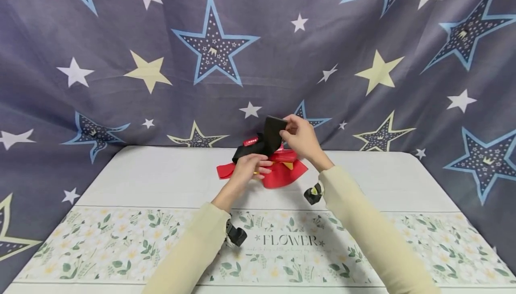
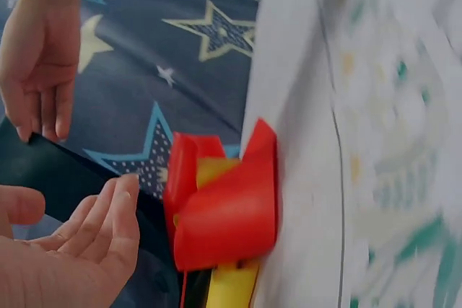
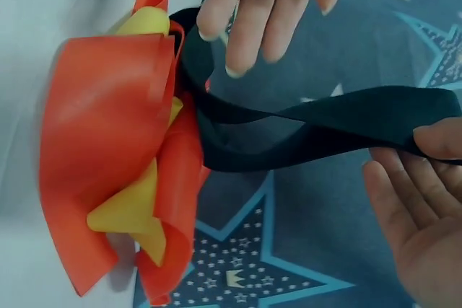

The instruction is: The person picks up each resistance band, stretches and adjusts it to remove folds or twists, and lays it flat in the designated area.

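A flat black band (image 3: 332,124), like an exercise band, is pinched near one end between the thumb and fingers of my right hand (image 1: 302,136). It stretches up and away from a pile on the table, with a loop in its lower part. My left hand (image 1: 249,168) hovers over the near left of the pile, its fingers loosely extended and gripping nothing. Under the hands lie a wide red band (image 1: 282,175), folded over itself, and a yellow band (image 3: 130,210) twisted among the red folds. A small red label (image 1: 250,141) with white marks shows on the black band.
The pile sits toward the back of a white table (image 1: 161,177), near a dark star-printed curtain (image 1: 274,61) hanging behind it. A floral printed strip (image 1: 133,245) runs across the table's front part. Each wrist carries a small black camera (image 1: 237,235).
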A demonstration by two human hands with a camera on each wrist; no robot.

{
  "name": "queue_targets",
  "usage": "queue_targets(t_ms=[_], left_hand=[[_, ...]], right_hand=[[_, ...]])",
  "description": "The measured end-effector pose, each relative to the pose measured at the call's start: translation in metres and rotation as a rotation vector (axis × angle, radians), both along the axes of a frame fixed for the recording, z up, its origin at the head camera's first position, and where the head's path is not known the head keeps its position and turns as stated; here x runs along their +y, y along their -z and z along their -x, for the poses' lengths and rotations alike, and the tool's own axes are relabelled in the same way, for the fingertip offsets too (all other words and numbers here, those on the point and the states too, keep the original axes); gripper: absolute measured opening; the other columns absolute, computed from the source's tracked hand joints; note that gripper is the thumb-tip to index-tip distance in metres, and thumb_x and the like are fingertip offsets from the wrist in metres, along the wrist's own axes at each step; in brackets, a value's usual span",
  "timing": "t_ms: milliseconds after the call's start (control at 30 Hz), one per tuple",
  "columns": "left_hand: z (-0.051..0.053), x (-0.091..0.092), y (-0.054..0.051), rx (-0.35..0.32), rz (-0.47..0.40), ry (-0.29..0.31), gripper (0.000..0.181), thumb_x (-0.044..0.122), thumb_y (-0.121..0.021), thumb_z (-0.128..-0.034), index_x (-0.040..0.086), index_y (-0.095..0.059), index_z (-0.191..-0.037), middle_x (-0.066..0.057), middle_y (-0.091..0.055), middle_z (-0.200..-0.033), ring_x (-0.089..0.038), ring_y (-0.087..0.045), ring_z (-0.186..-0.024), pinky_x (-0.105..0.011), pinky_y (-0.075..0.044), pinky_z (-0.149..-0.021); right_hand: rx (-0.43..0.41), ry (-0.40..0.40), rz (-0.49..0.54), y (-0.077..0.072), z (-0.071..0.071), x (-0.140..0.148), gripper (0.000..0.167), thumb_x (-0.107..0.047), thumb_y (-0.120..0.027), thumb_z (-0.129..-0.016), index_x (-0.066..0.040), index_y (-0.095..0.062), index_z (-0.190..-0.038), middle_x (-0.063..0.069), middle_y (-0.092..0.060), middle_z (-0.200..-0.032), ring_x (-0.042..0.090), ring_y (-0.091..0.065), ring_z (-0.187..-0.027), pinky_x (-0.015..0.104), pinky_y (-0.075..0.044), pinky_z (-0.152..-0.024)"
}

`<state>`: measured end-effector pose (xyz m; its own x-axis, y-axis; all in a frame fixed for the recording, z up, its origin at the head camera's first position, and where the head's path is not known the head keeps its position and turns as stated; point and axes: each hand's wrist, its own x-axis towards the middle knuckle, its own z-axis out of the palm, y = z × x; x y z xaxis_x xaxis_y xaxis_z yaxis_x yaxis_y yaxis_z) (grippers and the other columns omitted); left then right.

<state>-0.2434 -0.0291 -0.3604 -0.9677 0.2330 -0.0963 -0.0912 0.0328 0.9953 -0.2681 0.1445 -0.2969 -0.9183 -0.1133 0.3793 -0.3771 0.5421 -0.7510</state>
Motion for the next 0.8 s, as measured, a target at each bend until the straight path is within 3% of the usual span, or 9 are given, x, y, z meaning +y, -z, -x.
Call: queue_targets(t_ms=[167,300,433,600,700,800], left_hand=[[-0.005,-0.004,-0.005,-0.152,-0.221,0.072,0.047,0.026,-0.033,-0.1031,-0.008,-0.049,-0.131,-0.026,-0.056,-0.129,-0.020,-0.072,-0.091,-0.024,-0.056,-0.077],[-0.009,-0.005,-0.003,-0.229,-0.318,0.044,0.048,0.029,-0.035,-0.1028,-0.009,-0.052,-0.126,-0.025,-0.061,-0.122,-0.020,-0.072,-0.086,-0.029,-0.056,-0.079],[-0.014,-0.007,0.005,-0.263,-0.310,-0.036,0.043,0.027,-0.046,-0.0994,-0.009,-0.054,-0.120,-0.015,-0.072,-0.091,-0.015,-0.070,-0.075,-0.026,-0.054,-0.068],[-0.021,-0.009,0.016,-0.289,-0.270,-0.092,0.039,0.019,-0.054,-0.0954,-0.010,-0.053,-0.122,0.000,-0.064,-0.076,-0.009,-0.064,-0.064,-0.022,-0.052,-0.057],[-0.025,-0.009,0.021,-0.285,-0.254,-0.106,0.038,0.011,-0.057,-0.0932,-0.009,-0.053,-0.125,0.001,-0.066,-0.076,-0.007,-0.063,-0.062,-0.019,-0.050,-0.054],[-0.028,-0.007,0.024,-0.279,-0.245,-0.129,0.040,0.006,-0.059,-0.0902,-0.009,-0.051,-0.127,0.002,-0.066,-0.077,-0.006,-0.063,-0.063,-0.017,-0.049,-0.054]], right_hand=[[0.067,-0.081,-0.038,0.000,-0.024,0.000,0.014,0.003,-0.058,-0.085,0.000,-0.064,-0.098,0.016,-0.069,-0.089,0.028,-0.068,-0.078,0.033,-0.054,-0.070],[0.092,-0.132,-0.031,0.016,-0.047,-0.001,0.016,0.008,-0.058,-0.082,0.000,-0.066,-0.093,0.014,-0.070,-0.090,0.024,-0.068,-0.079,0.035,-0.056,-0.073],[0.134,-0.179,-0.025,0.043,-0.065,0.001,0.018,0.013,-0.060,-0.079,0.000,-0.066,-0.090,0.013,-0.068,-0.091,0.025,-0.066,-0.086,0.038,-0.057,-0.077],[0.141,-0.178,-0.046,0.070,-0.084,0.000,0.020,0.012,-0.065,-0.077,-0.006,-0.068,-0.085,0.012,-0.064,-0.101,0.026,-0.062,-0.096,0.044,-0.055,-0.081],[0.065,-0.158,-0.017,0.080,-0.094,-0.003,0.021,0.011,-0.065,-0.078,-0.008,-0.069,-0.085,0.012,-0.061,-0.105,0.028,-0.059,-0.100,0.047,-0.053,-0.085],[-0.091,-0.127,0.077,0.084,-0.105,-0.006,0.017,0.007,-0.063,-0.083,-0.007,-0.069,-0.089,0.013,-0.057,-0.107,0.030,-0.057,-0.105,0.048,-0.052,-0.090]])
